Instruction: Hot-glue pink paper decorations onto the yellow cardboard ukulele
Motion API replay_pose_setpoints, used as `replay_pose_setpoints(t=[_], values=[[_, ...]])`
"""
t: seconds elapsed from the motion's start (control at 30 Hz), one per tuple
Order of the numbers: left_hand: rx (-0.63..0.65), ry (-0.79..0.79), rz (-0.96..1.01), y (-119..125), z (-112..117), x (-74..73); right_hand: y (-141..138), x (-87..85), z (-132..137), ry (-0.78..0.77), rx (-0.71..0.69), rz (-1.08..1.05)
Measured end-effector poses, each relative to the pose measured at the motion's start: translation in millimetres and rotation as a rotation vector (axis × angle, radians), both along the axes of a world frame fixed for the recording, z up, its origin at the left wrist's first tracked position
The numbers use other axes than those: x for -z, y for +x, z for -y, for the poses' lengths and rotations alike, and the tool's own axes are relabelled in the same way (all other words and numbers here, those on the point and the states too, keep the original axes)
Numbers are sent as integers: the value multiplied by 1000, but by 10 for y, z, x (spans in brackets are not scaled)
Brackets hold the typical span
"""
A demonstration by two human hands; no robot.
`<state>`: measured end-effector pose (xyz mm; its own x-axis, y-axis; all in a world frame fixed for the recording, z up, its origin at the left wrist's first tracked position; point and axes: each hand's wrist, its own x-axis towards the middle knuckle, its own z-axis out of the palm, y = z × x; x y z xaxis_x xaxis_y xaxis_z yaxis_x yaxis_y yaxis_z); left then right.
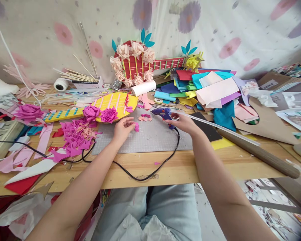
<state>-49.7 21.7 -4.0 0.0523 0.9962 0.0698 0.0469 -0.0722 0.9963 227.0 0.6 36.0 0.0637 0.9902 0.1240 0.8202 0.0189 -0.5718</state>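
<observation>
pinching magenta paper scrap point(136, 127) with left hand point(124, 129) above grey mat point(145, 144); right hand point(183, 123) grasping blue glue gun point(165, 114), nozzle point(153, 111) near loose petals point(145, 117); yellow guitar point(119, 105) just beyond left hand on bench point(183, 167).

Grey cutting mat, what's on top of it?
Small pink and magenta paper pieces lie on the grey cutting mat. Over it, the left hand holds a magenta scrap and the right hand a blue glue gun. What they cover cannot be seen.

Craft workshop, glue gun point(163, 113), heaped coloured sheets point(217, 91), flower-trimmed model guitar point(133, 68), perhaps boxed pens point(291, 71)
</observation>
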Motion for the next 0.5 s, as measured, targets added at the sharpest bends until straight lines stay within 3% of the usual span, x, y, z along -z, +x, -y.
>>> replay_pose_setpoints(t=[0.1,0.2,0.3,0.37,0.5], values=[[-16,-57,51,-15,-6,-27,-208,161,-110,-25,31,-54],[-21,-100,102,-23,12,-65,-321,215,-109,11,95,-169],[-26,-118,140,-15,31,-99,-363,177,-4,74,-4,-431],[-32,-126,157,-8,36,-108,-406,140,77,23,-113,-558],[-52,-130,165,0,33,-104,-527,130,146,-137,-235,-517]])
